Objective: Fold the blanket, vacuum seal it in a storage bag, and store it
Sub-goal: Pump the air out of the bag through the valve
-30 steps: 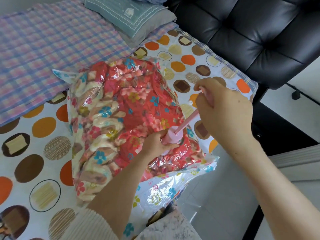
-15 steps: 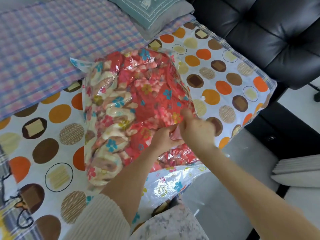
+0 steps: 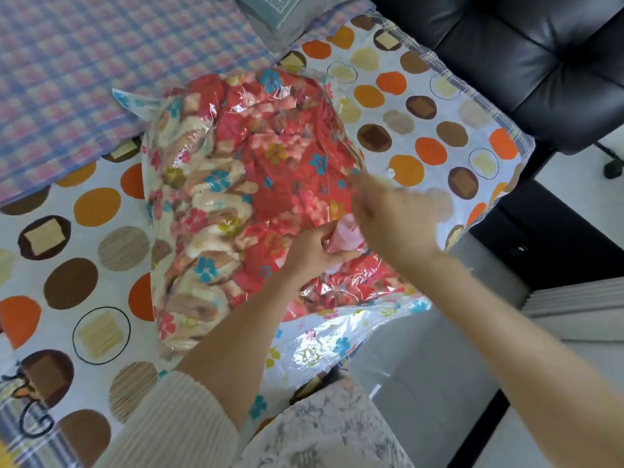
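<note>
Motion-blurred right hand (image 3: 395, 217), grip unclear; pink pump (image 3: 344, 236) largely hidden behind it.

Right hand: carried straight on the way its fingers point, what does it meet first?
Probably the clear storage bag over the floral blanket, up-left of the right hand; motion blur leaves depth unclear.

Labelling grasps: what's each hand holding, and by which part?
Left hand grips the pink pump near its base. Right hand, blurred, sits over the pump's top; its hold cannot be told.
</note>
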`<state>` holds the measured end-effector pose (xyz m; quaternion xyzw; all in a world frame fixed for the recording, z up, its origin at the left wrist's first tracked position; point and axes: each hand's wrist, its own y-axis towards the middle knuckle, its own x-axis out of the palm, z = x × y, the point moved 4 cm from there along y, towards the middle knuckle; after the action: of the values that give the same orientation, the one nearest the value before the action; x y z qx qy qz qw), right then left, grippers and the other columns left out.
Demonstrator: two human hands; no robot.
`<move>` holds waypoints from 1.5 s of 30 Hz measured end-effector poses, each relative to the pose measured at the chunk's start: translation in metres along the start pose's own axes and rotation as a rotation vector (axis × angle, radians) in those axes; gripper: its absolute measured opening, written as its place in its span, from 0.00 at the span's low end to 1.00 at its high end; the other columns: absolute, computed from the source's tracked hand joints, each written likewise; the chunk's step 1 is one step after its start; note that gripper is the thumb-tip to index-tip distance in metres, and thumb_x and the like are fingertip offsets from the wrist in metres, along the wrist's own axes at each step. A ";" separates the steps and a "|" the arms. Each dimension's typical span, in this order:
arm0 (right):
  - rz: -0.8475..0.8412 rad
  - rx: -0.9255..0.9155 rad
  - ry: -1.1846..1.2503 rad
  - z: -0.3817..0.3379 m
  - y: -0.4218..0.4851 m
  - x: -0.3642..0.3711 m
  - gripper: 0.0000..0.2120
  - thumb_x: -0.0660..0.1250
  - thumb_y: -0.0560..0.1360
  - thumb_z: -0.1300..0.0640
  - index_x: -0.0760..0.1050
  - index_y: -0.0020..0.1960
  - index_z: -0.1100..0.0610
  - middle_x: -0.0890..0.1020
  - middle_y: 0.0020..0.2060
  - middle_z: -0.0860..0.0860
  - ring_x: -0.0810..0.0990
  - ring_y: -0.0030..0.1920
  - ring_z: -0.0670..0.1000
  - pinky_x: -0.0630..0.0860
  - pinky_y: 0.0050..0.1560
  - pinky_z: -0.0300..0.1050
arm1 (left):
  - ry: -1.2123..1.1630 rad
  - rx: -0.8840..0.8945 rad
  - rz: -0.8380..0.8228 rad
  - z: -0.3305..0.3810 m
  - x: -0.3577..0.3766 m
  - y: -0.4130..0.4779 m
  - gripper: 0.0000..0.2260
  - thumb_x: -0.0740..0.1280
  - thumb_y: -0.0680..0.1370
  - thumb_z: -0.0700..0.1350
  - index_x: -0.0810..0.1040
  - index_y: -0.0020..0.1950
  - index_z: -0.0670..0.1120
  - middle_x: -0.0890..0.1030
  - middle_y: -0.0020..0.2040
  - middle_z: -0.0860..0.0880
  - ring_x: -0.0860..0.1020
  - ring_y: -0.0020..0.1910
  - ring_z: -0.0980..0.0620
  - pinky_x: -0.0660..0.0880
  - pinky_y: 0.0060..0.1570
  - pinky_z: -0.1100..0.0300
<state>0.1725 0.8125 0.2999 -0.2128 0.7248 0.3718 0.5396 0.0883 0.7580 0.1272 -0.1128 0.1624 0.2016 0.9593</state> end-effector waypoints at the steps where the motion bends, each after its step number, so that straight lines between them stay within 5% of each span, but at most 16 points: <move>1: 0.104 -0.015 0.010 0.002 0.007 -0.023 0.06 0.64 0.70 0.62 0.80 0.43 0.57 0.71 0.20 0.53 0.66 0.19 0.56 0.49 0.25 0.35 | -0.001 0.016 -0.003 0.001 0.001 0.001 0.25 0.76 0.67 0.49 0.77 0.61 0.45 0.82 0.51 0.50 0.79 0.46 0.53 0.77 0.47 0.61; 5: 0.249 0.151 0.139 0.011 -0.004 -0.040 0.10 0.60 0.75 0.60 0.79 0.52 0.55 0.70 0.22 0.52 0.65 0.22 0.54 0.58 0.24 0.39 | -0.027 0.018 -0.034 0.002 0.006 0.001 0.27 0.77 0.66 0.51 0.76 0.63 0.49 0.82 0.54 0.52 0.79 0.50 0.54 0.75 0.48 0.63; 9: -0.128 0.142 0.118 0.012 -0.036 0.052 0.12 0.57 0.73 0.58 0.76 0.51 0.58 0.64 0.17 0.51 0.61 0.15 0.52 0.49 0.26 0.30 | -0.016 0.020 -0.055 0.007 0.013 -0.005 0.23 0.75 0.68 0.42 0.76 0.62 0.46 0.81 0.47 0.51 0.76 0.45 0.56 0.67 0.41 0.76; 11: -0.126 0.107 0.097 0.017 -0.028 0.061 0.09 0.59 0.71 0.60 0.74 0.49 0.58 0.62 0.16 0.50 0.55 0.16 0.51 0.48 0.25 0.30 | 0.037 0.013 -0.105 0.008 0.008 -0.004 0.25 0.75 0.69 0.45 0.74 0.65 0.47 0.79 0.46 0.53 0.75 0.41 0.59 0.66 0.39 0.77; 14: -0.092 0.069 0.133 0.021 -0.021 0.056 0.13 0.55 0.73 0.57 0.76 0.48 0.59 0.61 0.16 0.49 0.56 0.16 0.51 0.53 0.20 0.31 | 0.460 0.103 -0.095 -0.014 -0.011 -0.005 0.34 0.69 0.68 0.62 0.65 0.71 0.52 0.78 0.58 0.53 0.78 0.50 0.55 0.73 0.54 0.62; 16: -0.066 0.060 0.151 0.025 -0.026 0.057 0.15 0.53 0.74 0.55 0.77 0.50 0.59 0.64 0.16 0.50 0.60 0.15 0.52 0.58 0.18 0.35 | 0.897 -0.036 0.077 -0.046 -0.037 -0.007 0.39 0.61 0.69 0.70 0.57 0.74 0.52 0.66 0.72 0.48 0.67 0.68 0.42 0.58 0.70 0.42; 17: -0.048 0.060 0.161 0.026 -0.029 0.058 0.15 0.53 0.74 0.55 0.76 0.51 0.58 0.64 0.17 0.50 0.60 0.15 0.52 0.58 0.18 0.34 | 1.001 -0.182 0.111 -0.064 -0.046 -0.011 0.42 0.56 0.70 0.72 0.52 0.76 0.50 0.58 0.75 0.44 0.58 0.73 0.39 0.47 0.69 0.38; 19: -0.022 0.062 0.168 0.028 -0.033 0.059 0.13 0.53 0.75 0.55 0.73 0.54 0.55 0.60 0.19 0.48 0.57 0.17 0.51 0.54 0.21 0.33 | 1.057 -0.315 0.098 -0.089 -0.052 -0.018 0.45 0.47 0.69 0.75 0.44 0.77 0.48 0.46 0.77 0.40 0.46 0.74 0.35 0.42 0.68 0.34; 23: -0.052 0.059 0.165 0.027 -0.030 0.064 0.09 0.53 0.75 0.56 0.68 0.54 0.53 0.59 0.20 0.47 0.56 0.18 0.51 0.53 0.22 0.33 | 1.048 -0.298 0.116 -0.115 -0.044 -0.011 0.45 0.42 0.69 0.76 0.49 0.76 0.46 0.48 0.76 0.39 0.48 0.73 0.31 0.41 0.66 0.32; 28: -0.003 0.039 0.178 0.027 -0.021 0.067 0.10 0.55 0.74 0.58 0.73 0.52 0.55 0.57 0.20 0.47 0.54 0.19 0.51 0.53 0.21 0.33 | 1.079 -0.343 0.062 -0.134 -0.042 -0.005 0.45 0.33 0.65 0.75 0.33 0.74 0.49 0.31 0.73 0.42 0.32 0.71 0.34 0.32 0.65 0.34; 31: 0.017 0.038 0.223 0.029 -0.018 0.062 0.11 0.56 0.74 0.58 0.75 0.51 0.56 0.60 0.18 0.48 0.56 0.18 0.50 0.56 0.19 0.35 | 1.018 -0.325 0.076 -0.121 -0.047 -0.009 0.45 0.40 0.67 0.76 0.45 0.76 0.49 0.42 0.76 0.41 0.41 0.73 0.33 0.37 0.67 0.33; 34: -0.009 0.047 0.260 0.033 -0.019 0.058 0.11 0.55 0.75 0.57 0.73 0.53 0.54 0.60 0.19 0.48 0.57 0.18 0.50 0.53 0.20 0.34 | 0.806 -0.113 0.164 -0.075 -0.048 -0.016 0.42 0.51 0.68 0.74 0.63 0.73 0.47 0.61 0.74 0.42 0.59 0.72 0.36 0.56 0.69 0.36; 38: -0.069 0.062 0.285 0.030 -0.022 0.057 0.10 0.55 0.75 0.54 0.68 0.55 0.50 0.71 0.20 0.51 0.67 0.17 0.52 0.61 0.17 0.38 | 0.119 0.077 -0.014 0.015 -0.021 -0.015 0.38 0.74 0.67 0.56 0.61 0.74 0.52 0.66 0.67 0.63 0.65 0.65 0.66 0.60 0.62 0.75; 41: -0.096 0.072 0.263 0.029 -0.023 0.053 0.09 0.57 0.75 0.54 0.69 0.55 0.50 0.73 0.20 0.52 0.70 0.18 0.54 0.60 0.19 0.37 | 0.112 0.148 -0.102 0.033 -0.004 -0.003 0.28 0.75 0.69 0.47 0.72 0.67 0.46 0.80 0.55 0.54 0.76 0.51 0.61 0.72 0.50 0.68; 45: -0.043 0.016 0.205 0.023 -0.011 0.010 0.09 0.61 0.73 0.56 0.76 0.50 0.56 0.66 0.18 0.48 0.69 0.19 0.57 0.60 0.21 0.38 | 0.140 0.113 -0.154 0.029 -0.001 -0.005 0.27 0.75 0.69 0.49 0.73 0.66 0.46 0.82 0.52 0.47 0.78 0.46 0.56 0.71 0.46 0.72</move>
<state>0.1915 0.8238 0.2841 -0.2609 0.7743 0.3309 0.4722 0.0966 0.7615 0.1547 -0.0847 0.2308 0.1093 0.9631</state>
